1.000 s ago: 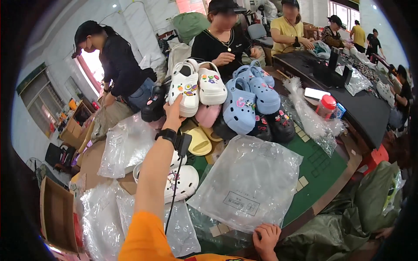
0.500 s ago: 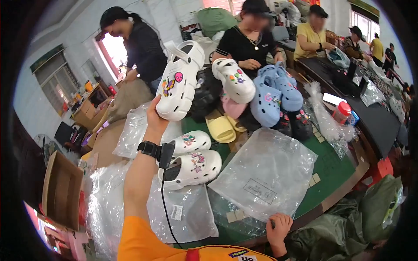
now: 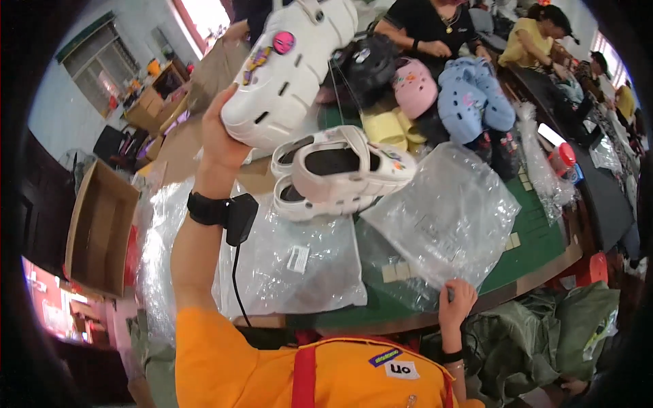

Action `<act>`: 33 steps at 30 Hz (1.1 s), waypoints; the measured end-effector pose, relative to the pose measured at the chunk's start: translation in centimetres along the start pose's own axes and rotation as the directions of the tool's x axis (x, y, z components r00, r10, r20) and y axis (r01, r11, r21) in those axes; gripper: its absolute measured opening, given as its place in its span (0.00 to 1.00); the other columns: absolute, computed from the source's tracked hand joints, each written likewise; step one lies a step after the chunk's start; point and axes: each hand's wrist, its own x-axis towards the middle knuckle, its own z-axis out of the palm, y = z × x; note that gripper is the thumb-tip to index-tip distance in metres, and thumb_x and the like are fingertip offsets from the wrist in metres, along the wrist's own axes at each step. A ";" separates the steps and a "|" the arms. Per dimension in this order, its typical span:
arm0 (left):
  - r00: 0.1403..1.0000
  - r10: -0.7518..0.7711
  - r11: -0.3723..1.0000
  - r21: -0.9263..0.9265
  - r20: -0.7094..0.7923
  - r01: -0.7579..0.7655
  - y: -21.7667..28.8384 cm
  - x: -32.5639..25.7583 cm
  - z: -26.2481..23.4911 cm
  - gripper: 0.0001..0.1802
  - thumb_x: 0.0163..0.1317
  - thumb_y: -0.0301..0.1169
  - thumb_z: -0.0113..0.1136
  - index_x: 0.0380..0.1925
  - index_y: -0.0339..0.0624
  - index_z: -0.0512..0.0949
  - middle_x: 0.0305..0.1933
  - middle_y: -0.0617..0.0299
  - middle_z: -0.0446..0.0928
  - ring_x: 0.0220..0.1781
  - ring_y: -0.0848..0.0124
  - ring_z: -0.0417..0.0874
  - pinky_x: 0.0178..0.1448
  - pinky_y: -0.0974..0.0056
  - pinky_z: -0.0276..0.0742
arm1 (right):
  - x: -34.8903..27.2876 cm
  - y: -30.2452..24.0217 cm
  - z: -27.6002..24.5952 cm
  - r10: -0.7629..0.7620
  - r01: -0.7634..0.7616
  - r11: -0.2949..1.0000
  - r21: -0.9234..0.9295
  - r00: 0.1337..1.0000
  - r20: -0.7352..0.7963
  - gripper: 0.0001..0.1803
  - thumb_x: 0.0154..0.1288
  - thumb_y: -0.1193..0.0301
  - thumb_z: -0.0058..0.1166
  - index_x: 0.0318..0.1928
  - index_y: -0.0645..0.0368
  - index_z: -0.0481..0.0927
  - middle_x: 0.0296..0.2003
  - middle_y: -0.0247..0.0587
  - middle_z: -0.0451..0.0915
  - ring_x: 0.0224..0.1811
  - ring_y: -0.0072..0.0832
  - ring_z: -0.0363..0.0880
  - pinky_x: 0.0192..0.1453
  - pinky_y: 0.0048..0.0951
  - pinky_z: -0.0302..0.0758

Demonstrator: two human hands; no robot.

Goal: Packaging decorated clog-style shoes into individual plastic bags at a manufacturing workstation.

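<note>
My left hand (image 3: 224,129) grips a white clog (image 3: 289,75) with a pink face charm, raised at the upper left. Thin cord lines run down from it to a second white clog (image 3: 347,173), which hangs over or rests on another pair of white clogs; the contact is hard to tell. My right hand (image 3: 457,304) is at the table's near edge, by the lower corner of a clear plastic bag (image 3: 442,211). Its fingers are curled, with something small and dark at them. Another clear bag (image 3: 306,279) lies under the white clogs.
Yellow slides (image 3: 384,129), a pink clog (image 3: 414,88), light blue clogs (image 3: 469,102) and black clogs (image 3: 367,64) crowd the far side of the green table (image 3: 537,224). A red-lidded jar (image 3: 561,160) stands at the right. A cardboard box (image 3: 102,231) is at left. Co-workers sit beyond.
My view has shifted. The raised clog looks larger and closer, and the second white clog has dropped from beside the pink one to over the white pair. My right hand stays by the bag.
</note>
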 end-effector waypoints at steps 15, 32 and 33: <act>0.793 -0.155 0.987 -0.057 -0.590 0.150 -11.2 -27.1 -6.1 0.23 0.61 0.37 0.46 0.55 0.38 0.64 0.56 0.56 0.68 0.57 0.61 0.70 0.60 0.54 0.65 | -0.6 0.0 0.1 -0.016 0.017 0.999 -0.028 1.000 0.009 0.07 0.51 0.74 0.57 0.32 0.55 0.74 0.39 0.34 0.74 0.46 0.36 0.70 0.56 0.39 0.58; 0.976 -0.072 -0.287 0.933 0.204 -0.216 -7.1 -21.9 -4.3 0.18 0.49 0.18 0.54 0.43 0.39 0.73 0.37 0.57 0.72 0.41 0.60 0.72 0.43 0.62 0.70 | -0.5 -0.3 -0.1 0.010 -0.008 1.000 -0.026 0.997 0.079 0.07 0.54 0.74 0.54 0.35 0.57 0.73 0.41 0.37 0.74 0.48 0.36 0.69 0.57 0.38 0.56; 0.978 -0.073 -0.282 0.937 0.194 -0.207 -7.4 -21.1 -4.6 0.18 0.49 0.18 0.54 0.43 0.39 0.73 0.37 0.57 0.72 0.41 0.60 0.72 0.43 0.62 0.70 | -0.4 -0.1 0.1 -0.023 0.025 0.999 -0.035 0.998 0.050 0.07 0.54 0.74 0.54 0.35 0.57 0.73 0.41 0.37 0.75 0.48 0.36 0.69 0.57 0.37 0.56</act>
